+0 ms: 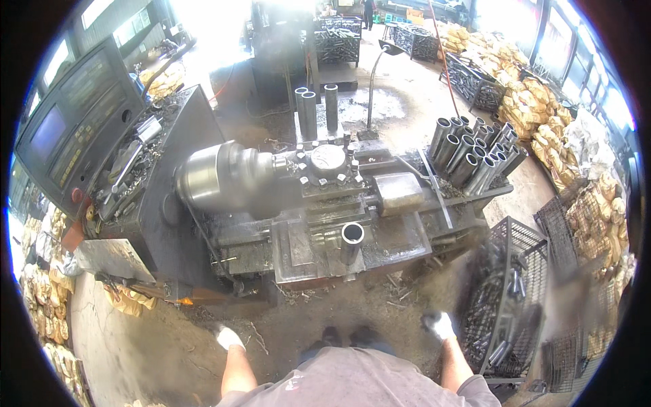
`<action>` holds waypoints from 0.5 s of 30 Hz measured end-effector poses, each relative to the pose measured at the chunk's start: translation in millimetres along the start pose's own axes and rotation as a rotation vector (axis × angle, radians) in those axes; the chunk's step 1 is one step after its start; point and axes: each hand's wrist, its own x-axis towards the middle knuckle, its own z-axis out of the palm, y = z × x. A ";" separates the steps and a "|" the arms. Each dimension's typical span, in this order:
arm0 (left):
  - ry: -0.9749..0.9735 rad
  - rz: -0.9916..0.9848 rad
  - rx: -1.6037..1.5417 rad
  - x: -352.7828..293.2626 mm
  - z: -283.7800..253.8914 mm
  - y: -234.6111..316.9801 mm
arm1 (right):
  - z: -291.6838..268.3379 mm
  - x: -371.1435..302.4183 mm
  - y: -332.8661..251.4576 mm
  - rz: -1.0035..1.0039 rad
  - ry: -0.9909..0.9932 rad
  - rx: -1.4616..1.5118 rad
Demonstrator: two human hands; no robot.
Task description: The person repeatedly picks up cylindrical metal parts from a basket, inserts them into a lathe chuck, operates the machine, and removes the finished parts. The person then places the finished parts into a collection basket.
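Both my arms hang low beside my body, in front of a metal lathe. My left hand (229,338), in a white glove, is over the floor, apart from the machine; its fingers are too small to make out. In a white glove with a dark finger side, my right hand (442,325) is nearest the wire-mesh crate (507,237); its fingers are unclear too. A short metal tube (351,244) stands upright on the lathe's front carriage (400,241). Left of the round tool post (329,160) is the shiny chuck (210,178), its right part blurred.
Many steel tubes (468,160) stand on the machine's right end, beside a long flat bar (437,190). Three more tubes (308,115) stand behind the tool post. A control panel (68,129) rises at left. Metal parts fill the crate; stacked sacks (529,105) line the right side.
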 end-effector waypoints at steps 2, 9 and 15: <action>0.276 0.046 -0.023 -29.5 -36.9 66.0 | -30.1 11.9 -63.6 -0.252 0.112 -0.101; 0.395 0.402 0.052 -4.0 -75.2 151.2 | -98.7 54.1 -268.2 -0.697 0.193 0.073; -0.004 0.166 -0.533 91.8 -112.9 118.4 | -101.9 76.9 -396.3 -1.244 0.057 0.056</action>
